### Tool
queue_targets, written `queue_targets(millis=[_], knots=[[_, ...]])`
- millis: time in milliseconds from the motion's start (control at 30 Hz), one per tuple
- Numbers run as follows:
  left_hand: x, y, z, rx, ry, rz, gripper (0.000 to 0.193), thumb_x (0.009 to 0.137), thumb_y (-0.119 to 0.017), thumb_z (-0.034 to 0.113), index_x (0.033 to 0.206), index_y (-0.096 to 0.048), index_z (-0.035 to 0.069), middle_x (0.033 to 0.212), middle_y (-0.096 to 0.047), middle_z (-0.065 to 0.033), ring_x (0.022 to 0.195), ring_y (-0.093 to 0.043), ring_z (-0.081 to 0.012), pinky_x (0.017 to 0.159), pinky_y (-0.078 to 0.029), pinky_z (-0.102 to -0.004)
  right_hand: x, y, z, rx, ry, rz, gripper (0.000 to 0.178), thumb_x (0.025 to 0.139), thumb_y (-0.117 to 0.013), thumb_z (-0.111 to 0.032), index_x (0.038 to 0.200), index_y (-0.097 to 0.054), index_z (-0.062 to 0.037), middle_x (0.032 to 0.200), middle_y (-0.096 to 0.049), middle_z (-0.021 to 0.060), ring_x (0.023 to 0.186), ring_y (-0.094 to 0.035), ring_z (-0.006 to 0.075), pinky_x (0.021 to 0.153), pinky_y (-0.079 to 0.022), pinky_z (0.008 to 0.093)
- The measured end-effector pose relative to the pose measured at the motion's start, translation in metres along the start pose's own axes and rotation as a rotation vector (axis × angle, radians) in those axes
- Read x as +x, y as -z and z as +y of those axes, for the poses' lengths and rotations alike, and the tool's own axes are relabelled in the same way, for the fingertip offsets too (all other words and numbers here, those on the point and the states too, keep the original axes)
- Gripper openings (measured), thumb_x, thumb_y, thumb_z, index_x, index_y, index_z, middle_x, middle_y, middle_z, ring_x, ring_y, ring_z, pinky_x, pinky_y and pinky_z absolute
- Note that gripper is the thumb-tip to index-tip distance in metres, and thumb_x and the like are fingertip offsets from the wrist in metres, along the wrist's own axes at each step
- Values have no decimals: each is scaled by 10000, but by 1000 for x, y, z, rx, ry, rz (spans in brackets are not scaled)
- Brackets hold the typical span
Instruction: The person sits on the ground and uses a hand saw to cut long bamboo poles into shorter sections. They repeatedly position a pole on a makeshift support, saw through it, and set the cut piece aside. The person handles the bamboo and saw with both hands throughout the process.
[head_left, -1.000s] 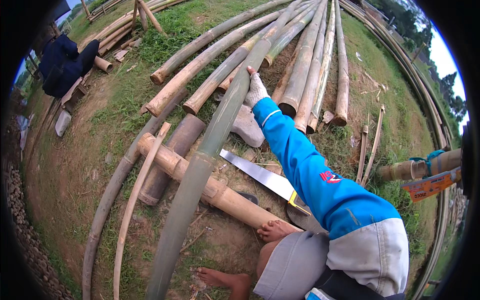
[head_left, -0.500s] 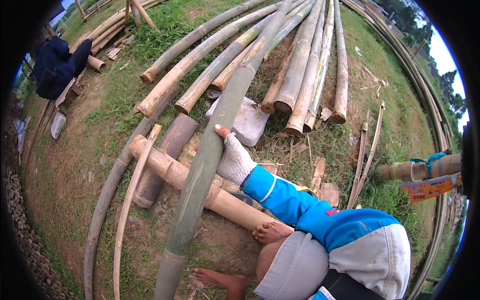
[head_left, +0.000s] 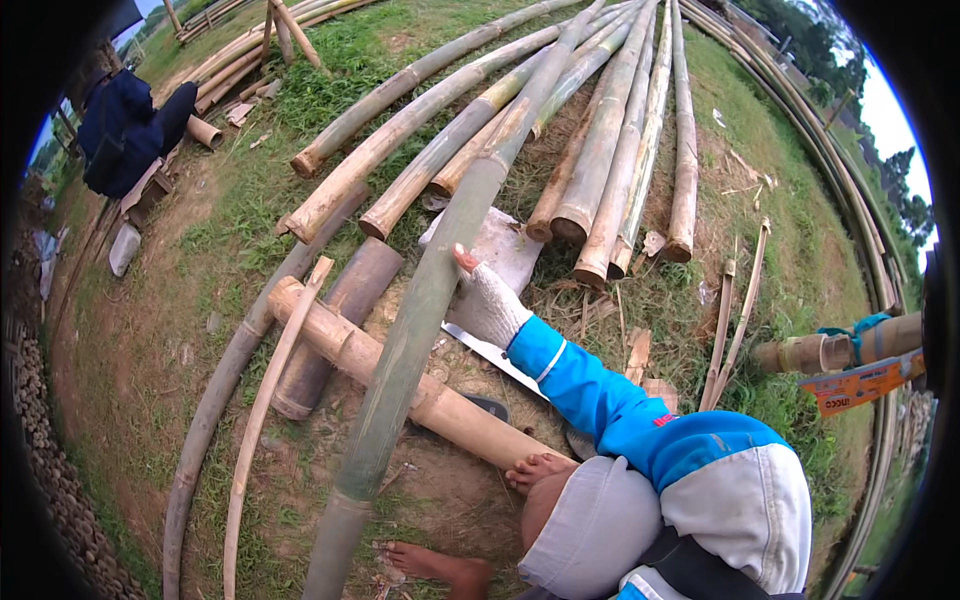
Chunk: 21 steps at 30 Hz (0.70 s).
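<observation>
My right hand (head_left: 492,305), in a white fingerless glove, grips the side of a long green bamboo pole (head_left: 405,350). Its thumb lies bare on the pole's upper face, while the other fingers are hidden by the pole. That pole slants from the far stack toward my lower left, crossing over a thick tan bamboo piece (head_left: 455,415). One of my bare feet rests on the tan piece. Below the gloved hand and blue sleeve shows a long pale blade (head_left: 497,358); its other end is hidden, and I cannot tell what holds it. My left hand is out of sight.
Several bamboo poles (head_left: 600,170) fan out ahead, near a whitish block (head_left: 500,248). A split strip (head_left: 270,410) and a dark bamboo section (head_left: 335,330) lie left. An orange sleeve (head_left: 865,382) hangs by bamboo at right. Another person (head_left: 130,140) sits far left.
The view has shifted slightly. More of the pale blade now shows beneath my right hand and forearm. My right hand keeps its grip on the bamboo pole.
</observation>
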<state>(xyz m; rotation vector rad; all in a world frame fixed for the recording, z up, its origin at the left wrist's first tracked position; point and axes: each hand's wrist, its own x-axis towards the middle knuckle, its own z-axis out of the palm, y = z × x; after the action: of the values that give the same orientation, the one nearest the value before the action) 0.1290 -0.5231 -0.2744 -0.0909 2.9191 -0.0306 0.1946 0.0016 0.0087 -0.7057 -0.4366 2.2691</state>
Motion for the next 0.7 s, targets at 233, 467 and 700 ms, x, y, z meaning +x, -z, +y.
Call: queue_targets(millis=[233,467,700], knots=[[0,10,9,-322,-52,-167,580,1061,-476,493,1435,-580,63,1450,-642,-179,1359,-614,-374,1122,-516,-545,103,65,-133,127,225,64,758,908,-828,-585,1415,-545,-99,1234,-656,270,1100,-683,429,973,-578,631],[35,78,-49,-1092,293,-395,620,1012,-566,521,1404,-599,41,1428,-651,-208,1355,-616,-400,1157,-493,-576,24,40,-40,213,47,84,584,961,-790,-456,1362,-550,-106,1178,-662,225,1049,-693,424,962,-585,621],[134,190,-299,-2016,627,-167,670,963,-655,549,1373,-618,20,1407,-660,-237,1352,-617,-426,1192,-469,-608,1,9,41,95,-107,138,475,977,-798,-335,1306,-571,-78,1232,-639,181,1154,-630,406,1133,-480,598]])
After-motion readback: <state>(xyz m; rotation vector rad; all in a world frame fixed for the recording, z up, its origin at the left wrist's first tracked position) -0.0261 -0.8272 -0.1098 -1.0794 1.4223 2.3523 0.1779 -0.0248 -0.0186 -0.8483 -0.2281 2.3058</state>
